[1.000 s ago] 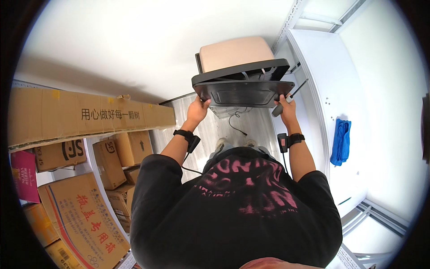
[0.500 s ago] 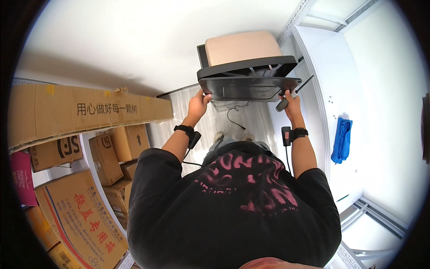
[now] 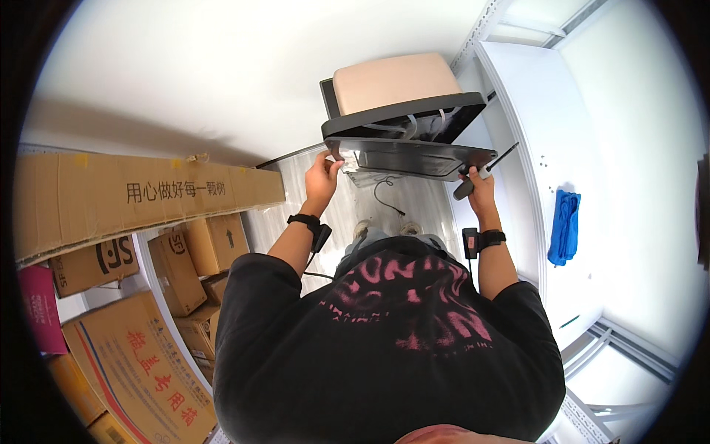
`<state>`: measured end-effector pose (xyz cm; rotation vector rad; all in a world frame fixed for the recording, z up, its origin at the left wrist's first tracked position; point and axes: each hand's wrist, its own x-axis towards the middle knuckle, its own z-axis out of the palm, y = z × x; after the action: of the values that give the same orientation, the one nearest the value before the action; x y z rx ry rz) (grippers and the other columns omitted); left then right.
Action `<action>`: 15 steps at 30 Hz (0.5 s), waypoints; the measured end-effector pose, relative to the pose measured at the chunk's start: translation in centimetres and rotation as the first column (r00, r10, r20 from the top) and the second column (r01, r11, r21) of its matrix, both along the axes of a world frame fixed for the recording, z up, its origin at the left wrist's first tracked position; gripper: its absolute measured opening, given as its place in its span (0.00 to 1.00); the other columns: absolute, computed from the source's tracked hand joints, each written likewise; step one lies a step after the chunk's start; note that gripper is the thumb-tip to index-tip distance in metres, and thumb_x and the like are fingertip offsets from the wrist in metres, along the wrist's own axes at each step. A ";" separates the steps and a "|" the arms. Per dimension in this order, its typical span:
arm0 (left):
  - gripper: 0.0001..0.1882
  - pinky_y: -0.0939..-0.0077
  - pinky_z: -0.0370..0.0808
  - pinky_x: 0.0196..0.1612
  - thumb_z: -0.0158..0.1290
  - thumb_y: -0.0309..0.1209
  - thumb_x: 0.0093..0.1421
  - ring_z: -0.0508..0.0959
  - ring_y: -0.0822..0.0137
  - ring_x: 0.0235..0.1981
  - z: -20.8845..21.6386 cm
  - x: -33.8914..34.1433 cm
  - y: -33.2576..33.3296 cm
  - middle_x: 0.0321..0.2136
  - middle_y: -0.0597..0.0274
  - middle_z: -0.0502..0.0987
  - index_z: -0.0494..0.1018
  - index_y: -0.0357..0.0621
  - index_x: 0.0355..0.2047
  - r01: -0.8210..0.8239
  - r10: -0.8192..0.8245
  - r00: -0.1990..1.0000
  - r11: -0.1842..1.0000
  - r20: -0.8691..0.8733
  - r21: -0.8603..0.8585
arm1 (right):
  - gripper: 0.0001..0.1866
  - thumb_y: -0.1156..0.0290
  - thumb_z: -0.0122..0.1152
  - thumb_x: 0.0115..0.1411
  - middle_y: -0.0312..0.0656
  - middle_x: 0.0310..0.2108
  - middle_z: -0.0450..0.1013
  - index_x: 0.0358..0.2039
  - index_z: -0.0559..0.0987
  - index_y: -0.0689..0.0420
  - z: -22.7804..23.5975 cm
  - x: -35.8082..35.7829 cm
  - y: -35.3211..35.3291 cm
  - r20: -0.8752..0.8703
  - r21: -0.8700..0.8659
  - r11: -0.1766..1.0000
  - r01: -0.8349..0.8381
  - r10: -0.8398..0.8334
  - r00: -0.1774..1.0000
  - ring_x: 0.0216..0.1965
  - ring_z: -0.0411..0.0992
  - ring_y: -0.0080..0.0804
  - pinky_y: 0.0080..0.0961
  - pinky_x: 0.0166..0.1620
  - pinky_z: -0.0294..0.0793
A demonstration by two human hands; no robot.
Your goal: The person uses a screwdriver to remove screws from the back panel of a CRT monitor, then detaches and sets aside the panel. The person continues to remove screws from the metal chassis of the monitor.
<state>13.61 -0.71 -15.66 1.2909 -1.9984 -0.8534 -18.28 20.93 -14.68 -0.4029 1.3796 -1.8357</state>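
An appliance with a beige rounded cover (image 3: 396, 83) and a black rim stands ahead of me by the wall. A glossy black panel (image 3: 403, 160) sits tilted away from its near side, and pale tubes or straps (image 3: 411, 126) show in the gap. My left hand (image 3: 322, 181) is closed on the panel's left end, thumb on the near face. My right hand (image 3: 482, 191) grips a screwdriver (image 3: 464, 191) with a dark handle, its shaft pointing up and right, while the fingers touch the panel's right end. The fingers behind the panel are hidden.
At right, a white shelf (image 3: 543, 237) holds a folded blue cloth (image 3: 565, 228) and several small dark screws or bits (image 3: 543, 160). Cardboard boxes (image 3: 133, 362) fill the rack at left, with a long box (image 3: 163, 194) on top. A black cord (image 3: 381, 196) lies on the floor.
The panel's near face has tipped and its lower edge has dropped toward me, so the gap behind it is wider. Both hands have moved slightly down with it.
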 end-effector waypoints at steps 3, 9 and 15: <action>0.13 0.74 0.72 0.25 0.61 0.34 0.54 0.76 0.64 0.20 -0.1 -0.2 0.2 0.21 0.59 0.76 0.69 0.40 0.32 -0.001 0.000 0.995 1.000 -0.104 -0.016 | 0.14 0.66 0.60 0.60 0.34 0.37 0.71 0.43 0.72 0.58 0.1 -0.4 -0.6 0.022 -0.030 0.999 -0.025 0.025 0.999 0.35 0.69 0.25 0.25 0.39 0.70; 0.12 0.77 0.71 0.24 0.62 0.32 0.53 0.74 0.69 0.18 -0.4 -0.3 0.1 0.22 0.59 0.75 0.69 0.39 0.28 0.016 -0.019 0.995 0.999 -0.102 -0.037 | 0.20 0.63 0.62 0.58 0.33 0.41 0.70 0.48 0.71 0.57 -1.6 -3.1 -3.2 0.152 -0.078 0.994 -0.078 0.090 0.984 0.40 0.68 0.27 0.28 0.45 0.68; 0.12 0.78 0.71 0.23 0.62 0.30 0.52 0.75 0.70 0.19 -0.2 -0.6 1.1 0.22 0.60 0.75 0.70 0.38 0.26 -0.050 0.046 0.992 0.998 -0.120 -0.028 | 0.25 0.61 0.64 0.56 0.34 0.45 0.70 0.50 0.70 0.59 -2.5 -5.2 -5.8 0.158 -0.078 0.987 -0.144 0.155 0.975 0.46 0.67 0.28 0.28 0.50 0.65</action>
<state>12.98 0.34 -15.83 1.2365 -1.8728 -0.8539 -23.51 15.10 -17.19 -0.3700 1.1490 -1.7526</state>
